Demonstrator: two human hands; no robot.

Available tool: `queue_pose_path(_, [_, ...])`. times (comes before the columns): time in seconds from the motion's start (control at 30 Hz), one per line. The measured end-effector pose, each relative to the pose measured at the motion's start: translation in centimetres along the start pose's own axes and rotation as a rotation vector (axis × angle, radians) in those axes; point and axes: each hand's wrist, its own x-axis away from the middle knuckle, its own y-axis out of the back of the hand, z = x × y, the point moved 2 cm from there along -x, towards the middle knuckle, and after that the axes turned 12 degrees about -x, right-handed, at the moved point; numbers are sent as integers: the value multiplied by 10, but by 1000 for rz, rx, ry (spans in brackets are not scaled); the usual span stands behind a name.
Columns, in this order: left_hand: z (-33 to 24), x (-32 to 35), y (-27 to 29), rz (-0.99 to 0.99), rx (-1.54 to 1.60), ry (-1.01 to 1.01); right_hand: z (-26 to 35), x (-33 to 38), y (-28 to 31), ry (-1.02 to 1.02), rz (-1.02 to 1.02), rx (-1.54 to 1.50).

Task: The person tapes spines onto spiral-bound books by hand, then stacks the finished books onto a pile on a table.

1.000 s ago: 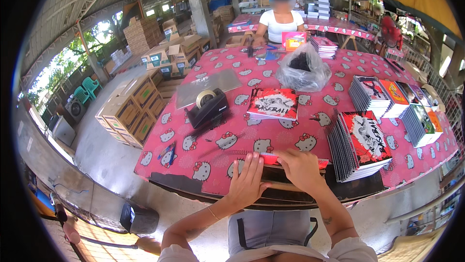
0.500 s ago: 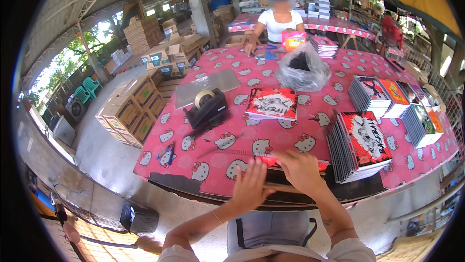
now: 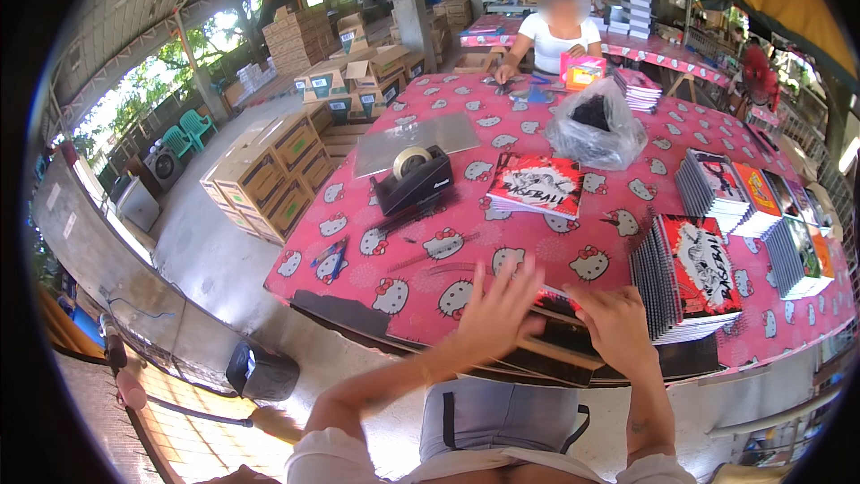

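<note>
At the near table edge lies a thin red and white notebook [image 3: 554, 296], seen almost edge-on and mostly covered by my hands. My right hand [image 3: 616, 323] pinches its right part between thumb and fingers. My left hand [image 3: 500, 312], smeared by motion, has its fingers spread over the notebook's left end; whether it touches is unclear. A black spiral wire [image 3: 448, 269] appears to lie left of that hand. Beside my right hand stands a stack of spiral notebooks [image 3: 694, 274] with red covers. Farther off, flat red-covered notebooks [image 3: 536, 185] lie in a low pile.
A black tape dispenser [image 3: 414, 181] stands left on the pink tablecloth [image 3: 528, 247], by a clear plastic sheet [image 3: 430, 139]. A plastic bag [image 3: 598, 126] holds black material. More notebook stacks [image 3: 712, 188] stand right. Across the table, a person [image 3: 557, 36] works. Cartons [image 3: 269, 171] sit on the floor left.
My left hand has lifted and spread its fingers, moving off its flat press on the notebook. My right hand has shifted to a pinch on the notebook's edge. The view has turned slightly left.
</note>
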Motion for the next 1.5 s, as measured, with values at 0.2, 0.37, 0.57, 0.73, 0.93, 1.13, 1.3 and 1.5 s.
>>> queue_pose_path(0.2, [5,-15,10,124,64,-42,-1,-12,11,45,55,-35])
queue_pose_path(0.37, [-41,43,20,1,195,-255,-18,-4,11,51,-27,-126])
queue_pose_path(0.57, [-38,15,19,105,62,-149,-27,-3,11,74,59,-141])
queue_pose_path(0.73, [-22,-29,19,20,69,-104,-22,-12,12,-29,199,-111])
queue_pose_path(0.93, [-48,19,44,-271,166,-211,-45,35,-7,-201,-318,-836])
queue_pose_path(1.13, [-7,-42,24,-123,310,-367,-76,40,-59,-267,-501,-1100])
queue_pose_path(1.3, [-20,-18,37,-181,149,-130,-57,40,-61,-332,-581,-1084])
queue_pose_path(1.5, [-39,16,13,-69,267,-203,-51,31,-70,-273,-575,-1047])
